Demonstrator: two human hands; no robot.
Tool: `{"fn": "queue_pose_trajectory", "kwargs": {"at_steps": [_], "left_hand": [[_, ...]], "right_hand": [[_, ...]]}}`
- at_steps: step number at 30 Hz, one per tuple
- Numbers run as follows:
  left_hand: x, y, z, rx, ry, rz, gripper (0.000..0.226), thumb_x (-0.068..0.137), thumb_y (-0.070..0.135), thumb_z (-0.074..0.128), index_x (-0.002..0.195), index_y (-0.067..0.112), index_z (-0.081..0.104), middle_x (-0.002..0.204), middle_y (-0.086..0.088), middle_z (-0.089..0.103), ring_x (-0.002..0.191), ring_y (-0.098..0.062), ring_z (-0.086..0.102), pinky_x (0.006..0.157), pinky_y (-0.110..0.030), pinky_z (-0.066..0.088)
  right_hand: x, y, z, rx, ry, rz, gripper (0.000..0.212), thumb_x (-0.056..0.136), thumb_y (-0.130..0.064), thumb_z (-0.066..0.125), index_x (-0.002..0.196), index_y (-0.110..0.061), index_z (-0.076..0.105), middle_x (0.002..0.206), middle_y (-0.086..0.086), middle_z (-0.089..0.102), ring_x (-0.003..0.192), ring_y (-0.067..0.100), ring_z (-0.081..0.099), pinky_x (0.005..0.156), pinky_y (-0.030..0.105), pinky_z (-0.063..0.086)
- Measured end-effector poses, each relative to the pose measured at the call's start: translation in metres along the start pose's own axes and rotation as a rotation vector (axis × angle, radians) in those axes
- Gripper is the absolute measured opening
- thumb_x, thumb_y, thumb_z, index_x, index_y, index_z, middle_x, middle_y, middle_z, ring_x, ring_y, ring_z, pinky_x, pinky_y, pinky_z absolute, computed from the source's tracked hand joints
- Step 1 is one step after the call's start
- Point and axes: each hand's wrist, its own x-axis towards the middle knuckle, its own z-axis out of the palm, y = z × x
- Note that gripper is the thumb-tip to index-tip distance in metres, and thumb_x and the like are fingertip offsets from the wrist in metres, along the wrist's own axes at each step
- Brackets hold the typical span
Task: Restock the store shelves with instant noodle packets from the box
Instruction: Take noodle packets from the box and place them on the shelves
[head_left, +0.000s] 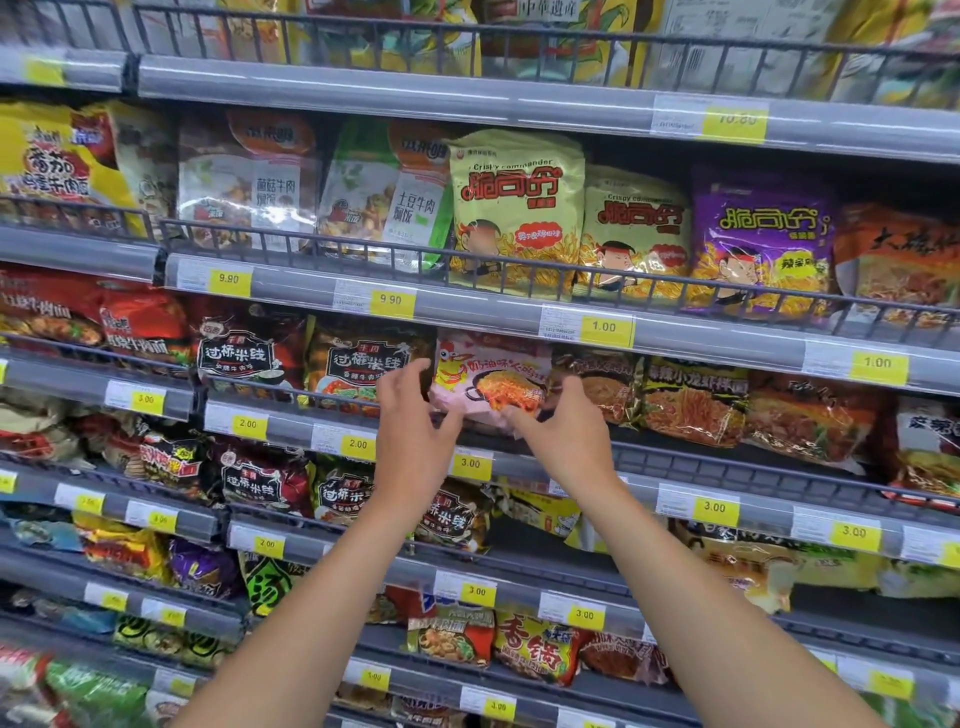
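Only partly showing the pink noodle packet (491, 382): losing its lower corners behind both hands and tucking its top edge up under the grey price rail (467, 306) above. Standing at the front of the shelf (727, 467), between a dark rice-noodle packet (358, 364) on the left and a brown packet (597, 387) on the right, just beside both. Hard telling whether resting on the shelf or hanging in the grip. Blurring the small print on its front past reading. Half hiding a yellow 3.00 price tag (471, 465) beside the left wrist. Cutting off both forearms at the bottom edge.

Reaching up and forward with the left hand (410, 421), thumb raised by the packet's left edge, fingers curling in and pinching the lower left corner. Mirroring that with the right hand (569, 436), thumb up along the right side, fingers clamping on the lower right corner. Turning both palms toward each other, forearms angling inward to the packet.
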Motion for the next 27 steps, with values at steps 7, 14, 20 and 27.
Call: {"fn": "queue_pose_trajectory", "kwargs": {"at_steps": [7,14,20,27], "left_hand": [[-0.011,-0.014,0.009,0.540,-0.087,0.446,0.040,0.092,0.020,0.056,0.131,0.028,0.059,0.131,0.009,0.055,0.123,-0.017,0.046,0.096,-0.037,0.044],[-0.007,-0.016,0.007,0.588,-0.142,0.432,0.054,0.085,0.013,0.055,0.138,0.023,0.054,0.135,0.007,0.053,0.128,-0.017,0.043,0.103,-0.035,0.041],[-0.001,-0.017,0.008,0.626,-0.172,0.427,0.053,0.085,0.016,0.057,0.137,0.025,0.054,0.136,0.008,0.053,0.127,-0.017,0.044,0.102,-0.039,0.042],[0.001,-0.024,0.011,0.620,-0.199,0.417,0.052,0.086,0.016,0.052,0.137,0.026,0.053,0.137,0.009,0.052,0.126,-0.017,0.044,0.101,-0.038,0.043]], "right_hand": [[0.007,0.003,0.018,-0.228,0.208,-0.320,0.043,0.086,-0.048,0.070,0.116,-0.022,0.056,0.102,0.000,0.053,0.095,0.023,0.055,0.075,0.036,0.050],[0.012,0.010,0.024,-0.350,0.202,-0.554,0.022,0.091,-0.031,0.067,0.112,-0.029,0.066,0.102,-0.006,0.057,0.092,0.021,0.054,0.063,0.034,0.051],[0.013,0.011,0.025,-0.436,0.222,-0.583,0.018,0.095,-0.034,0.059,0.111,-0.032,0.065,0.101,-0.006,0.057,0.085,0.020,0.059,0.054,0.030,0.050],[0.009,0.013,0.020,-0.484,0.152,-0.597,0.025,0.095,-0.035,0.053,0.117,-0.033,0.065,0.107,-0.009,0.056,0.083,0.015,0.060,0.052,0.026,0.045]]}}
